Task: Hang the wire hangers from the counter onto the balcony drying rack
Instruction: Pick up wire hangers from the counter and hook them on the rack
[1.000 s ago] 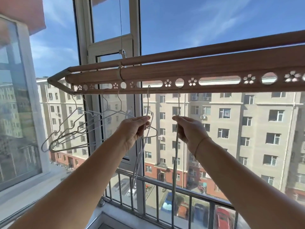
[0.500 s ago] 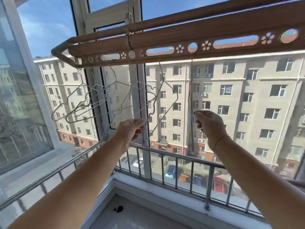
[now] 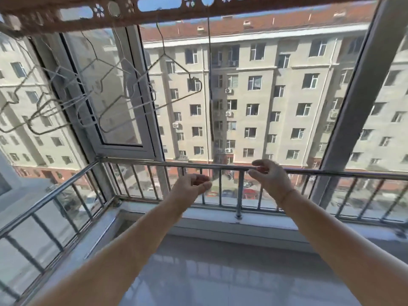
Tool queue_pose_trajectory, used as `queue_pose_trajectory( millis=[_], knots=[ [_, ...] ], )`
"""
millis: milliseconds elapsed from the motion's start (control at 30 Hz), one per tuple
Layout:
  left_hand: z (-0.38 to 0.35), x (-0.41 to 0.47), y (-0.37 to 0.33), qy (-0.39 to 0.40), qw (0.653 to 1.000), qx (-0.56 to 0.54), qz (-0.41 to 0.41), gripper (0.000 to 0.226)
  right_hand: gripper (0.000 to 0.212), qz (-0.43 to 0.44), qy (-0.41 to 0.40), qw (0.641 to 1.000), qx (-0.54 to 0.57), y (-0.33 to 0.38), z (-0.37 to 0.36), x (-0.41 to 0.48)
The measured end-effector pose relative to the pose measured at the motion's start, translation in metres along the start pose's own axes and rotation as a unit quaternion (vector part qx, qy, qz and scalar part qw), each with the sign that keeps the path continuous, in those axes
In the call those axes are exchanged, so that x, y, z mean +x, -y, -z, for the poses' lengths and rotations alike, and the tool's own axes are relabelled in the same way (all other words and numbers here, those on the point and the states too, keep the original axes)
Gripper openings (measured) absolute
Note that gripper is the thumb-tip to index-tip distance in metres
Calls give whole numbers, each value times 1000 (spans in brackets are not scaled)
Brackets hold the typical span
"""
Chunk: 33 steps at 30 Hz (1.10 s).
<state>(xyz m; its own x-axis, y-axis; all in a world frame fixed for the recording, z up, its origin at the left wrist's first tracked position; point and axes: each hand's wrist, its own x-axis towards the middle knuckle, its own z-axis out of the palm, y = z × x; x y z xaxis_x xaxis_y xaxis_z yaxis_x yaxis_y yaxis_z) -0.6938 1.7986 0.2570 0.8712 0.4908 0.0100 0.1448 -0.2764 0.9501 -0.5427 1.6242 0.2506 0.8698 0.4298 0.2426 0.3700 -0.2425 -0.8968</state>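
Hangers [image 3: 164, 53]: a bunch hangs from the drying rack [image 3: 165, 9] in the upper left of the frame. One more, edge-on [image 3: 210, 85], drops as a thin dark line from a round hole at the top centre.
Left hand [image 3: 192, 184]: low in the centre of the frame; its grip is slack, with the fingers loosely curled and holding nothing.
Right hand [image 3: 269, 175]: just right of the left and in front of the railing [image 3: 154, 162]; its grip is also loose and empty. I cannot tell whether it touches the rail.
Weight: bare thin wire, so very light, I judge.
Stiffness: the wire should spring and bend under force, though it should keep its shape in normal use.
Surface: smooth wire is likely slippery, and the hooks and shoulders tangle easily when bunched.
Fragility: low; the likely harm is bending out of shape rather than breaking.
Where to take hold: the neck below the hook seems best, pinched between thumb and finger, which leaves the hook free for a hole.
Counter: not in view, so I cannot tell whether any hangers are left there.
Writing: no brand, label or text is readable.
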Motion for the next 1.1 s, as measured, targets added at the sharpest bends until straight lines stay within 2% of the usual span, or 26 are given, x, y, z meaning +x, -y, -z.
queue_pose_trajectory(
  millis=[233, 433, 500, 733, 1100],
  knots=[
    [-92, 12, -18, 104, 993, 3, -47, 29, 38, -20, -73, 995, -66, -42, 83, -22],
    [-201, 21, -46, 203, 976, 17, -80, 34, 41, -63, -155, 981, -98, -87, 181, -51],
    [-230, 21, -55, 213, 973, 17, -93, 33, 41, -78, -166, 977, -109, -98, 206, -60],
    [-394, -5, -102, 320, 940, 32, -117, 30, 41, -151, -256, 946, -133, -150, 355, -122],
    [-646, -77, -162, 432, 888, 22, -158, 27, 43, -217, -364, 888, -178, -221, 588, -232]
  ],
)
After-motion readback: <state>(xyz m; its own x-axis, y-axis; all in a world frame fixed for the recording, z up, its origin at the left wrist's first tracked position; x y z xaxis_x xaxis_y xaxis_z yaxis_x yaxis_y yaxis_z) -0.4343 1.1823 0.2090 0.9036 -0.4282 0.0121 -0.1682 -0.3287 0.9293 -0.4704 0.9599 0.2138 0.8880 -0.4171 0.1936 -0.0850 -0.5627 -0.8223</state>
